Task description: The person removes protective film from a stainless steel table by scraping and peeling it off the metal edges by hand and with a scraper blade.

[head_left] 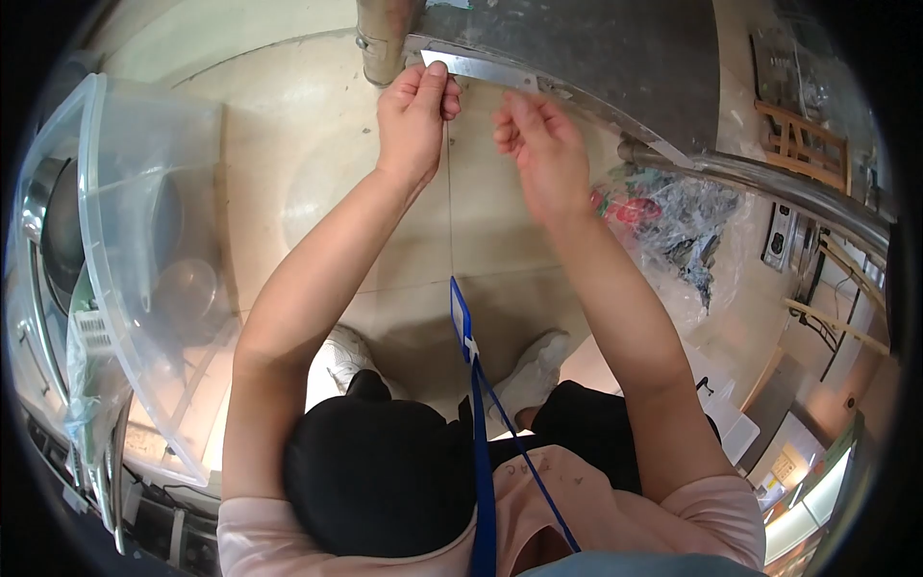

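Note:
A shiny flat metal strip [481,69] lies along the edge of a dark metal panel [596,48] at the top. My left hand [418,113] is closed at the strip's left end, its thumb on the bright face and its fingers curled below. To the right, just under the same edge, my right hand [544,144] has its fingers curled in, thumb against them. Whatever it may hold is too small or hidden to make out. Next to my left hand stands a round metal leg [385,43].
A clear plastic bin [159,221] with pans and utensils stands at left. Crumpled plastic bags [687,231] lie on the floor at right, below a metal rail [798,178]. Farther right are a wooden rack [803,144] and a power strip [777,236]. A blue lanyard [481,433] hangs from my neck.

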Demonstrator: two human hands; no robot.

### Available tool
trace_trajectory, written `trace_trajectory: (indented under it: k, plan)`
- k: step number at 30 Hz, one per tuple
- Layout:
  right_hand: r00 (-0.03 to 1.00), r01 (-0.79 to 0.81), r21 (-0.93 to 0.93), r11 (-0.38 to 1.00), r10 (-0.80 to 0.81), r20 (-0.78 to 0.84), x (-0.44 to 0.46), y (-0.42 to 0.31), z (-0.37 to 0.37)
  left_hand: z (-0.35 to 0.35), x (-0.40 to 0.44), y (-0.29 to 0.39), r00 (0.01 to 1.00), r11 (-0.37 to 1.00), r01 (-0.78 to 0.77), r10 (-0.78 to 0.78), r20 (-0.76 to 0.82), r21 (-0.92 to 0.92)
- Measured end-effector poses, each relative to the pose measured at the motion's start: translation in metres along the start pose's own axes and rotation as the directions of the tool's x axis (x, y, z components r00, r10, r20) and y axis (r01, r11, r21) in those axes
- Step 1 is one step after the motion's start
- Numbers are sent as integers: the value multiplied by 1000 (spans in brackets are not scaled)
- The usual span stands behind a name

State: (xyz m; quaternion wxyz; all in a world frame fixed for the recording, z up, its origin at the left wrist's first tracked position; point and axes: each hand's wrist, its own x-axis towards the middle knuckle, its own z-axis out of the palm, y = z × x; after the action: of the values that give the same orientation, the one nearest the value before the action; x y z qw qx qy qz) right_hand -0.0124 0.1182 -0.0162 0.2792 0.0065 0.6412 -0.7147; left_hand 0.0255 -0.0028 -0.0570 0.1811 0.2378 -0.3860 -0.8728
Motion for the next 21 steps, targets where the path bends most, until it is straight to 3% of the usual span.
trace_trajectory:
  k: [2,8,11,14,17,21]
  plan:
    - [1000,31,59,998,-31,-1,10,-1,0,-6,2,-10,999,995,36,-34,21,-95]
    - [984,2,-256,967,-47,-172,8,-10,13,-13,0,-25,974,902,227,-206,95,-368]
    - [961,28,-366,930,-125,-245,7,-9,19,-16,3,-27,959,872,283,-261,109,-400]
    - [965,46,-290,956,-118,-236,15,-2,13,-19,6,-30,953,875,301,-259,159,-379]
    - [970,16,-257,966,-78,-231,24,1,5,-19,9,-29,953,880,304,-286,105,-364]
    - [975,91,-244,965,-136,-176,28,7,-1,-21,15,-26,953,892,301,-290,85,-338]
